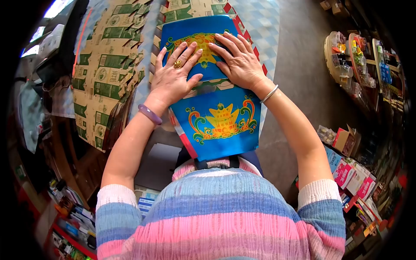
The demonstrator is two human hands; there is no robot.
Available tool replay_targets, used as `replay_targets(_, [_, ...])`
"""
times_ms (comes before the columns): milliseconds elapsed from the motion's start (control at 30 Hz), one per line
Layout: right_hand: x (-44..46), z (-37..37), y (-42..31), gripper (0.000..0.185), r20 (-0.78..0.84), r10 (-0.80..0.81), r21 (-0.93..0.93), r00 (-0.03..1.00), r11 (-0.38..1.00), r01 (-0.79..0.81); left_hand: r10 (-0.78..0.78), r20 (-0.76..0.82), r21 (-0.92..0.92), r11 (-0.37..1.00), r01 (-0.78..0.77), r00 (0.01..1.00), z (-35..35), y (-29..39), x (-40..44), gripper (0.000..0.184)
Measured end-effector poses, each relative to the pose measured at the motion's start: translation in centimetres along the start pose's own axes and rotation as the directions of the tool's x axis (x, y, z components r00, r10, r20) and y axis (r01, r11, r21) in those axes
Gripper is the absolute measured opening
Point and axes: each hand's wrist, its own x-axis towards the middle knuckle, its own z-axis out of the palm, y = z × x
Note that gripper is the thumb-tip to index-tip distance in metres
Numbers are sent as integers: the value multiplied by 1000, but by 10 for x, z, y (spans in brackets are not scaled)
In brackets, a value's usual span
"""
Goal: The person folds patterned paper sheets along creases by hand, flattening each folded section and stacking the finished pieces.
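Note:
My left hand (173,78), with a gold ring and a purple bangle at the wrist, lies flat on a blue printed sheet (199,26) with a gold and orange design. On the right side of that same sheet rests my right hand (240,60), fingers stretched out, a silver bangle on its wrist. Nearer my body lies a second blue sheet (242,145), showing a gold ingot, a lotus and curling scrolls. Both sheets lie on a printed cardboard piece (185,138) with red and white edges; a strip of it shows between them.
Stacked green-and-brown printed cardboard (108,78) lies on the left of the blue checked tabletop (266,26). Shelves of small packaged goods (357,65) stand at the right, with boxes and pink packets (346,173) below. A red-edged shelf (71,238) is at lower left.

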Motion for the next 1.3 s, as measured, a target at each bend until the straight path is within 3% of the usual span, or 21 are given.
replay_targets(133, [1, -4, 4, 53, -47, 15, 173, 999, 985, -6, 15, -29, -42, 999, -16, 999, 6, -5, -2, 60])
replay_targets(267, [-6, -12, 17, 54, -273, 365, 514, 890, 838, -186, -98, -292, -464, 885, -51, 951, 3, -20, -9, 63])
replay_targets(367, [-25, -23, 27, 50, -179, 538, 322, 824, 823, -467, -412, -344, -589, 794, 148, 844, 18, -29, -24, 71])
replay_targets(400, [-32, -24, 27, 40, -200, 526, 282, 827, 839, -465, -479, -380, -563, 799, 213, 792, 16, -24, -30, 65])
replay_targets(500, [-42, -24, 26, 33, -48, 572, 361, 819, 774, -520, -573, -174, -674, 662, 327, 801, 8, -20, -41, 56])
replay_targets(533, [-41, -19, 26, 25, -110, 568, 411, 816, 773, -483, -586, -169, -626, 685, 373, 792, -2, -14, -43, 45])
replay_targets(633, [-33, -30, 19, 18, -130, 601, 537, 789, 712, -453, -555, -235, -536, 759, 370, 798, -9, -17, -46, 38])
replay_targets(667, [-27, -35, 16, 9, -143, 626, 633, 766, 653, -416, -616, -171, -615, 676, 406, 769, -12, -15, -48, 31])
replay_targets(767, [18, -90, 3, 6, -490, 340, 477, 803, 875, -80, -739, -266, -807, 522, 277, 618, -10, -16, -54, 31])
replay_targets(800, [41, -117, -7, 7, -635, 131, 330, 761, 937, 115, -784, -254, -875, 436, 211, 566, -12, -17, -55, 25])
replay_targets(833, [63, -145, -21, 10, -736, -86, 153, 671, 945, 289, -824, -271, -940, 337, 46, 497, -13, -18, -58, 24])
replay_targets(900, [96, -192, -53, 18, -731, -405, -33, 549, 825, 564, -898, -252, -941, 139, -309, 360, -19, -18, -62, 23])
replay_targets(933, [107, -207, -70, 20, -705, -517, -146, 486, 776, 613, -907, -281, -891, 125, -436, 315, -30, -16, -62, 21])
replay_targets(967, [111, -218, -87, 21, -663, -620, -253, 419, 712, 654, -919, -288, -868, 132, -478, 269, -35, -18, -64, 21])
replay_targets(1033, [99, -232, -116, 17, -676, -663, -213, 322, 594, 776, -952, -218, -838, 69, -541, 216, -41, -20, -62, 20])
replay_targets(1067, [90, -225, -128, 16, -737, -613, -107, 286, 523, 846, -957, -247, -832, 130, -539, 151, -37, -21, -57, 22])
replay_targets(1100, [70, -225, -133, 16, -643, -705, -190, 297, 523, 831, -953, -246, -833, 116, -542, 175, -34, -21, -55, 23])
replay_targets(1133, [48, -220, -142, 16, -618, -677, -164, 399, 608, 777, -940, -236, -842, 71, -535, 246, -32, -22, -55, 23])
replay_targets(1167, [30, -219, -148, 16, -619, -653, -141, 437, 639, 756, -907, -225, -856, 9, -518, 357, -30, -22, -53, 23])
replay_targets(1233, [-10, -203, -143, 22, -467, -603, -27, 647, 741, 671, -758, -173, -891, -152, -428, 629, -26, -28, -46, 24])
replay_targets(1300, [-40, -170, -132, 21, -364, -530, 65, 766, 806, 589, -599, -90, -932, -231, -279, 796, -15, -33, -36, 25])
